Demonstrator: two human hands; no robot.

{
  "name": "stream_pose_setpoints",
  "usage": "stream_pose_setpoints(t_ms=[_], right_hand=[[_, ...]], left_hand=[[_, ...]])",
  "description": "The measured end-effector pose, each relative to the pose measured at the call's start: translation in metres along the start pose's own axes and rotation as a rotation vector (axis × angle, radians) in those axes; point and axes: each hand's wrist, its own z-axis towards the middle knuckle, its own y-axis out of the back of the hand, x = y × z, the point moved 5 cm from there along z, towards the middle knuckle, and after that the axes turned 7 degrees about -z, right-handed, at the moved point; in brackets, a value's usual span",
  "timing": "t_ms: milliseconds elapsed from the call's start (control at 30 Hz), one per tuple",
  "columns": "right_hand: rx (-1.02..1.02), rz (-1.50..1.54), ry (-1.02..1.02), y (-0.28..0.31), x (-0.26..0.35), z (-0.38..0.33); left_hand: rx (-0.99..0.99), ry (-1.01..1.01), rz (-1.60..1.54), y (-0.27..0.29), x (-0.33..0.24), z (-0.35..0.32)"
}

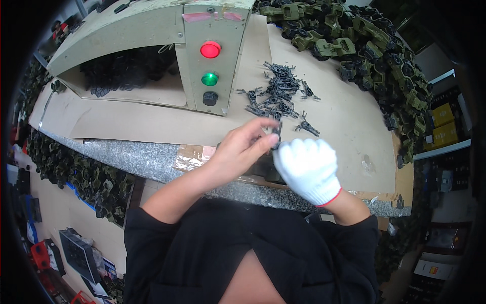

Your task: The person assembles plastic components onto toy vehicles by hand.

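My bare left hand has thumb and forefinger closed around a small dark plastic part, partly hidden by the fingers. Right beside it, my right hand wears a white knitted glove with a red cuff edge. Its fingers are curled into a fist, and whatever they hold is hidden. Under both hands, at the table's near edge, a dark green toy vehicle body shows only in part. Just beyond the hands lies a loose heap of small dark grey plastic parts with thin arms; a single part lies to its right.
A pale green machine housing with a red light, a green light and a black knob stands at the left; dark parts fill its opening. Green toy vehicles are piled at the far right. More green pieces lie lower left.
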Motion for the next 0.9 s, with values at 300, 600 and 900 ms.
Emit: stream_pose_setpoints(t_ms=[300,600,900], right_hand=[[0.142,1.027,-0.242,-0.035,-0.048,-0.004],[0.565,1.665,-1.005,-0.059,-0.028,-0.057],[0.571,1.352,-0.906,-0.056,-0.022,-0.05]], left_hand=[[0.217,0.073,0.028,-0.004,0.003,0.005],[-0.005,-0.296,0.775,0.053,0.017,-0.032],[-0.013,-0.214,0.689,0.046,0.043,-0.04]])
